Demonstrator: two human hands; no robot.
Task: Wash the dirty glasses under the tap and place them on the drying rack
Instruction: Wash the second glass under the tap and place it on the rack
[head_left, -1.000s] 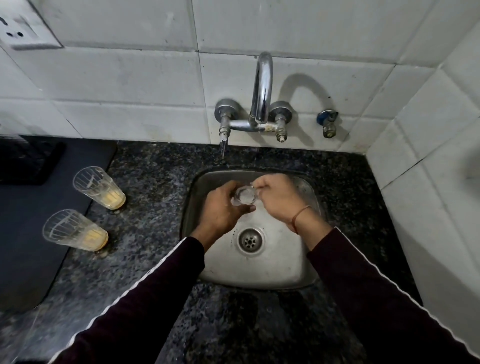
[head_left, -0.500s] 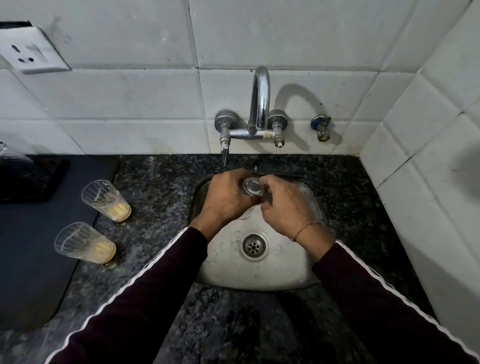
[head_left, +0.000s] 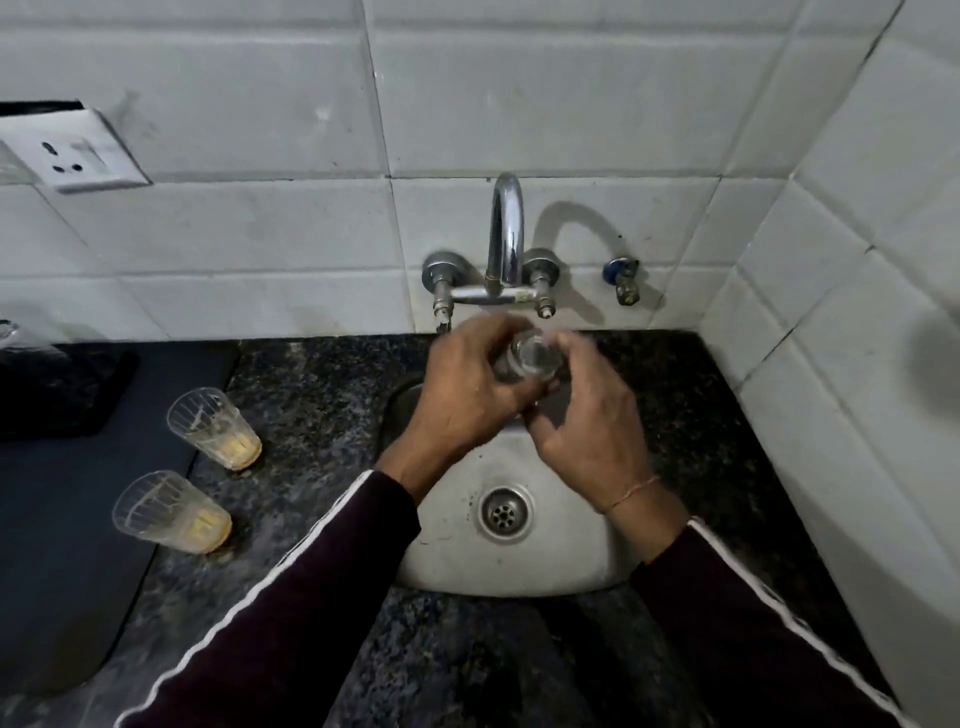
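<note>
Head view: left hand (head_left: 467, 395) and right hand (head_left: 587, 415) both clasp the glass (head_left: 532, 358), mouth toward the camera, just below the tap (head_left: 506, 234).

We can read no text anywhere. No label, brand or number is legible on any surface we see.

left hand (head_left: 462, 395): fingers curled, grip closed | right hand (head_left: 587, 415): fingers curled, facing left | forearms converging
</note>
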